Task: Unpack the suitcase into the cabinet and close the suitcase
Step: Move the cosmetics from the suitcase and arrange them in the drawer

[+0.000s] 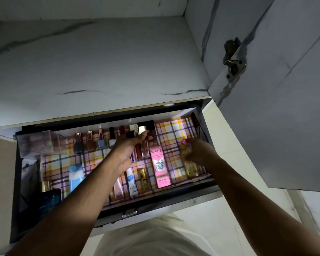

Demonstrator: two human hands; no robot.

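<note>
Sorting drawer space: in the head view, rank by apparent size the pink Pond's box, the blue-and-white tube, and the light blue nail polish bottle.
1. Pink Pond's box.
2. Blue-and-white tube, partly hidden by the left forearm, so unsure against the box.
3. Light blue nail polish bottle, clearly smallest, though it lies farther back.

Words could be read on only one thing, a pink box [160, 166] that lay in the drawer [118, 209]. At its top "POND'S" was printed in white letters. Lower down, "BB+ CREAM" was shown in big letters on a pale patch. Near the bottom, "IVORY" was written on a gold band, with "SPF 30" under it. The other small print was too tiny to be read.
</note>
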